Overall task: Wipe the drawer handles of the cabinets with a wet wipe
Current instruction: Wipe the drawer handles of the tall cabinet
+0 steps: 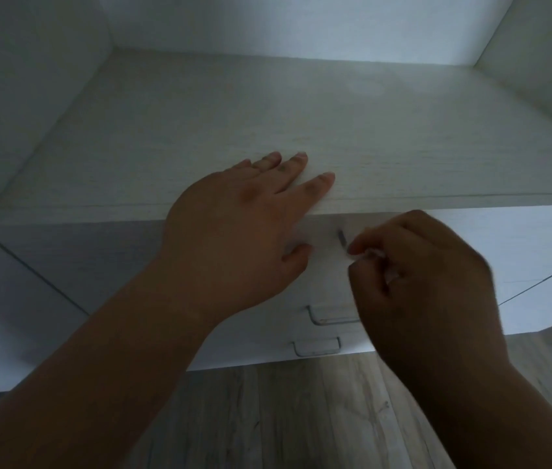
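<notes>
The right hand (427, 282) is hiding most of the top handle (341, 238). Its curled fingers (367, 282) are covering nearly all the wet wipe (374, 254).

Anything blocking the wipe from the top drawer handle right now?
Nothing visible. The right hand pinches the wipe right beside the top handle; the left hand rests on the cabinet top, its thumb left of the handle.

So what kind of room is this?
Probably a home room, maybe a bedroom: a pale drawer cabinet set in a white-walled alcove, bar handles on its drawers, wood-look plank floor below.
</notes>
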Available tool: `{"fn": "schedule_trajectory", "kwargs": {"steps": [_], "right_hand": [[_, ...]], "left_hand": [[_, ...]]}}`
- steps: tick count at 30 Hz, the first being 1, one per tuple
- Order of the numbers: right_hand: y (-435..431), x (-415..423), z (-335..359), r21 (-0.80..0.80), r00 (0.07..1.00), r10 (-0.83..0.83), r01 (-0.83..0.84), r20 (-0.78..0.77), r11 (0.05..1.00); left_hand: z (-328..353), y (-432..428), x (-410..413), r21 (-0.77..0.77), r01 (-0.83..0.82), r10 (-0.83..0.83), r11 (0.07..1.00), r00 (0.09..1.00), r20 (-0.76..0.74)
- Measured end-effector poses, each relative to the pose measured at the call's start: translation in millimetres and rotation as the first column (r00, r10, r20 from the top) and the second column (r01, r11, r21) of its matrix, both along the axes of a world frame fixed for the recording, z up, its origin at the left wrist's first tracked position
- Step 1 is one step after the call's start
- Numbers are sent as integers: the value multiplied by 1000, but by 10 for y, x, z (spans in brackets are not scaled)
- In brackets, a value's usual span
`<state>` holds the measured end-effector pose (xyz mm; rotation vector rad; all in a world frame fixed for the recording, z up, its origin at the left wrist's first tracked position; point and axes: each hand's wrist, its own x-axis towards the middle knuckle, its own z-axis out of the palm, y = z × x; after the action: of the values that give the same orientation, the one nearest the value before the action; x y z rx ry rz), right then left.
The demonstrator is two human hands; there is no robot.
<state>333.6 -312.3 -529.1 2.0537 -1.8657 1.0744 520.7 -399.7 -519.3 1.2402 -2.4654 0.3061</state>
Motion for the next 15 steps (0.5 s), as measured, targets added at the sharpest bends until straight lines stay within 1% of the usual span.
{"fn": "schedule_trajectory", "kwargs": {"steps": [2, 4, 7, 10, 15], "right_hand": [[-23, -26, -13, -53, 1000, -12, 13, 25, 999], [-44, 18, -57, -63, 1000, -5, 4, -6, 998], [-74, -5, -35, -34, 998, 14, -16, -55, 999], [-97, -121, 31, -46, 999, -11, 10, -31, 999], [-64, -43, 10, 4, 998, 48, -48, -37, 999]], "left_hand": [[-2, -9, 1, -2, 2, -2, 1000, 1000, 1], [-3, -11, 6, -10, 4, -4, 1000, 1000, -14], [-5, -8, 4, -6, 7, -7, 1000, 1000, -15], [-7, -11, 11, 1, -2, 2, 1000, 1000, 5], [-20, -24, 16, -9, 5, -5, 1000, 1000, 11]]}}
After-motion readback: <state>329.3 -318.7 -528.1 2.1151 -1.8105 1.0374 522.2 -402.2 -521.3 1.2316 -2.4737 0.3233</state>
